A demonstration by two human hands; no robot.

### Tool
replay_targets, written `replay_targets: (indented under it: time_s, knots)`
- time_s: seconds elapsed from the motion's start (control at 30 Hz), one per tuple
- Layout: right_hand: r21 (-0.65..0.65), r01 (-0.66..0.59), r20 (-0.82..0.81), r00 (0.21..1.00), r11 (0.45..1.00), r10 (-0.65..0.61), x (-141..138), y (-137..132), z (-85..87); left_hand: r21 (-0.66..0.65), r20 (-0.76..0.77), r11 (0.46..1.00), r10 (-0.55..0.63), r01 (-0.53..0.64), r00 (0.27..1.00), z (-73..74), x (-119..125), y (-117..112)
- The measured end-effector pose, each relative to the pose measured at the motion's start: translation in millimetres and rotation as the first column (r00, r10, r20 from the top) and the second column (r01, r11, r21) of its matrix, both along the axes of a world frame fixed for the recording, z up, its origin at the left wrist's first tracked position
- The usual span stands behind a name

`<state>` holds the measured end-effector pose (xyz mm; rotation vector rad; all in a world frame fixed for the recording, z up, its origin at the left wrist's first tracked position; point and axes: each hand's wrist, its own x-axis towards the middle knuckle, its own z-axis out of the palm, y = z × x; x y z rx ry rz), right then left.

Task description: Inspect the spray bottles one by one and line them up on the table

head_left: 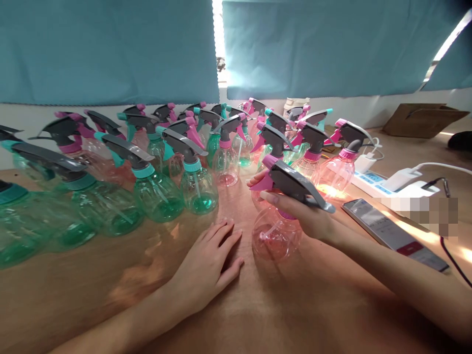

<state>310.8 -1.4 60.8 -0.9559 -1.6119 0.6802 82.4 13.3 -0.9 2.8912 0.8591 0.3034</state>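
My right hand [308, 214] is closed around the neck of a pink spray bottle [276, 238] with a grey and pink trigger head. The bottle stands upright on the wooden table [236, 314], its clear pink body showing below my fingers. To its left, my left hand [208, 260] lies palm down on the tabletop, fingers stretched out and holding nothing. Beyond that hand stand green spray bottles, among them one with a teal collar [199, 189] and a wider-looking one [158, 196]. Another pink spray bottle [337, 169] glows in the sunlight behind my right hand.
Several more pink and green spray bottles crowd the back and left of the table. On the right are a phone [394, 233], a white power strip [376, 186] with plugs and cables, and a cardboard box [424, 120]. Blue blinds [110, 49] hang behind.
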Motion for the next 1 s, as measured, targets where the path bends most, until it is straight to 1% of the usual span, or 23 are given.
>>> replay_targets:
  time_s: [0.07,0.17,0.33,0.4,0.5,0.6,0.7,0.87,1.0]
  knots:
    - [-0.002,-0.006,-0.005,1.000,1.000,0.006,-1.7,-0.2,2.1,0.000,-0.004,1.000,-0.002,0.002,1.000,-0.4,0.2,0.2]
    - [-0.004,0.020,0.009,1.000,1.000,-0.020,-3.1,-0.3,4.5,0.007,-0.005,1.000,-0.007,0.007,1.000,-0.7,0.1,0.5]
    - [-0.049,0.129,0.130,0.984,0.990,-0.121,-1.5,-2.5,7.6,0.004,-0.001,1.000,0.000,0.000,1.000,0.1,-0.2,0.0]
    - [-0.058,0.156,0.170,0.975,0.986,-0.144,-0.9,-3.8,9.8,0.000,-0.006,1.000,0.000,0.000,1.000,0.4,-0.1,-0.3]
    - [-0.048,0.132,0.185,0.975,0.990,-0.121,-0.5,-4.9,12.3,-0.003,-0.004,1.000,0.000,0.000,1.000,0.4,-0.1,-0.4]
    - [-0.023,0.089,0.154,0.984,0.996,-0.085,-0.1,-4.9,12.4,-0.008,0.014,1.000,-0.002,0.002,1.000,0.0,-0.5,-0.2]
    - [-0.031,0.086,0.145,0.986,0.996,-0.081,0.3,-5.5,12.2,-0.015,0.031,1.000,-0.005,0.005,1.000,-0.1,-0.5,-0.1]
    - [-0.036,0.073,0.189,0.980,0.997,-0.065,0.7,-8.0,13.9,-0.009,0.014,1.000,-0.003,0.003,1.000,0.4,0.1,-0.2]
    - [-0.044,0.074,0.119,0.991,0.996,-0.068,2.0,-7.2,8.6,-0.010,0.025,1.000,-0.003,0.003,1.000,0.1,-0.3,0.0]
